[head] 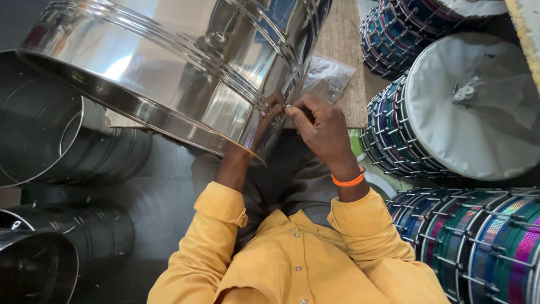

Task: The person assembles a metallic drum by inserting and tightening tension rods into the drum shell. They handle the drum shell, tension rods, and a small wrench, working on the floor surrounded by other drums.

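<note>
A large shiny steel drum shell [169,73] lies tilted across my lap, open end toward the left. My right hand [320,129], with an orange band on the wrist, pinches a small metal fitting [288,106] against the shell's outer wall near its ribbed hoops. My left hand [269,115] reaches in under the shell's rim; its fingertips touch the wall beside the same spot, and the rest of it is partly hidden by the rim. I wear a yellow shirt.
Other bare steel shells [50,135] [50,247] lie at the left. Finished drums with white heads and coloured sides [467,107] [484,242] stack at the right. A clear plastic bag of small parts [329,76] rests on a woven mat [343,45] behind my hands.
</note>
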